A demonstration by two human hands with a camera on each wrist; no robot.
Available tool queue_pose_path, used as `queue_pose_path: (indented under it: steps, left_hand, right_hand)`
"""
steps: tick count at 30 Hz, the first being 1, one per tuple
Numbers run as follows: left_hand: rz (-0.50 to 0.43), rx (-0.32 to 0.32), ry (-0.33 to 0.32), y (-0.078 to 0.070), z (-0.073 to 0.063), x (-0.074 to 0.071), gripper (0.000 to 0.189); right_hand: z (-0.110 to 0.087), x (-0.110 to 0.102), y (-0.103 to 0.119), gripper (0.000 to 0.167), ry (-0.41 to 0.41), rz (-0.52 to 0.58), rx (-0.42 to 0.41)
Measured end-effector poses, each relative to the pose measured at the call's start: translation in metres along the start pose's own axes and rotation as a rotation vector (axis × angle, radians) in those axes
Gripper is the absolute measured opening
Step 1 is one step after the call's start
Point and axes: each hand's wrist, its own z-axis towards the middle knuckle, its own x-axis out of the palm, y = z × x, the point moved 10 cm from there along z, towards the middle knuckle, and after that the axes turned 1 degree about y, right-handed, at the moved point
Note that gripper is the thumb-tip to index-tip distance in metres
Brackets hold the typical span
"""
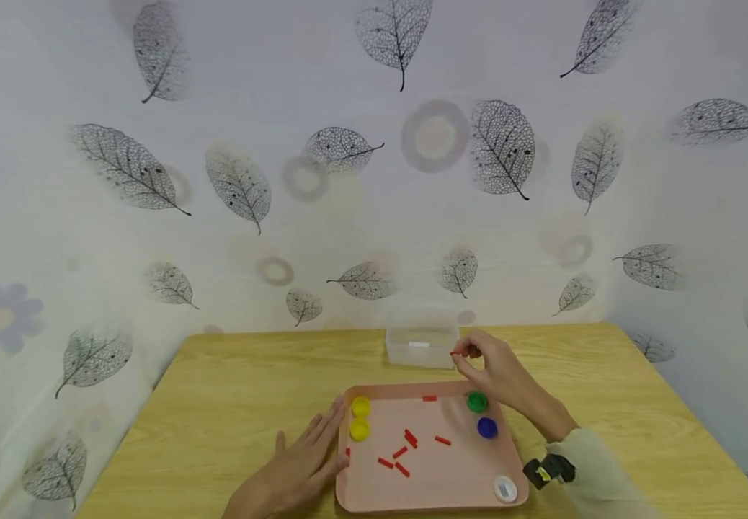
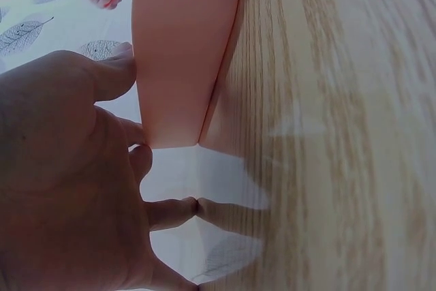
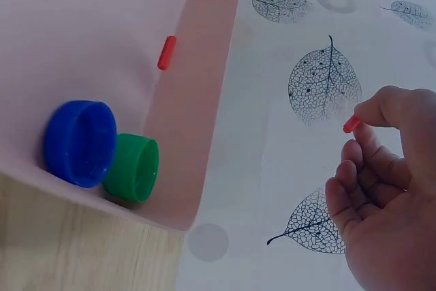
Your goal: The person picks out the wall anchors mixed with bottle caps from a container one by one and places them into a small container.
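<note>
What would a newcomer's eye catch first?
Probably the pink tray on the table, with red pieces scattered inside, yellow caps at its far left, and a green cap and a blue cap at its far right. Next, the right hand, pinching one red piece near the translucent box beyond the tray, while the left hand touches the tray's left side.

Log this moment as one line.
Right hand: pinches red stick, near box | Left hand: touches tray | Tray: other sticks, yellow caps, green cap, blue cap, white disc
</note>
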Motion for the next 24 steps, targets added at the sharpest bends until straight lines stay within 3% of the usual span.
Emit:
queue_pose_path:
  steps: [9, 24]
  left_hand:
    - [0.014, 0.018, -0.016, -0.001, -0.001, -0.002, 0.074]
    - [0.024, 0.015, -0.02, -0.001, -0.001, 0.0, 0.072]
  right_hand:
    - [0.028, 0.0, -0.017, 0.011, -0.022, 0.048, 0.02]
    - [0.046, 0.027, -0.059, 0.005, -0.013, 0.044, 0.228]
